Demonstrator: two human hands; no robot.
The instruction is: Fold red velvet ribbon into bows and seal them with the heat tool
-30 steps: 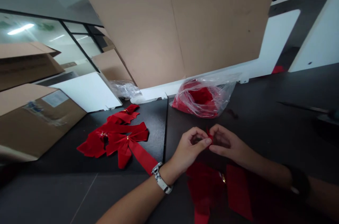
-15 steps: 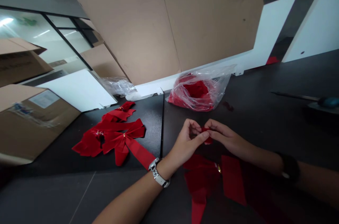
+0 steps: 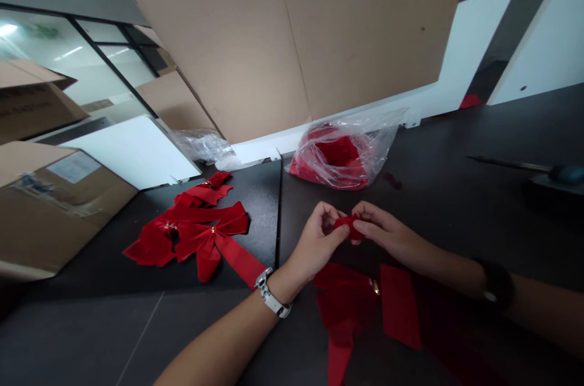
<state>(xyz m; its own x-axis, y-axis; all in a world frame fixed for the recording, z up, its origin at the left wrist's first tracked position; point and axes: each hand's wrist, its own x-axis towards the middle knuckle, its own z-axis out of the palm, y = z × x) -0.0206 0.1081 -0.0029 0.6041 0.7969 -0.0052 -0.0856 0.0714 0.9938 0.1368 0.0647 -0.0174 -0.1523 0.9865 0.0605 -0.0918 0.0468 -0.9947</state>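
Observation:
Between the fingertips of both hands is a small red piece of fabric (image 3: 350, 226), partly covered by the fingers. My left hand (image 3: 322, 238) pinches it from the left, thumb on top. From the other side my right hand (image 3: 381, 229) grips it with thumb and forefinger. Just below the hands, a large red ribbon bow (image 3: 347, 301) with a gold tie at its middle lies on the dark table (image 3: 301, 191). Several more red bows (image 3: 196, 237) with gold ties are heaped to the left.
Behind the hands, a clear plastic bag (image 3: 340, 157) of red fabric pieces leans near the white panel edge. A soldering iron-like tool (image 3: 524, 165) lies at right. Cardboard boxes (image 3: 59, 209) stand at left, and a large cardboard sheet (image 3: 292, 33) rises behind.
The red piece shows more between my fingers, now spread sideways and turned. My left thumb has drawn back a little to the left. The bows and bag have stayed put.

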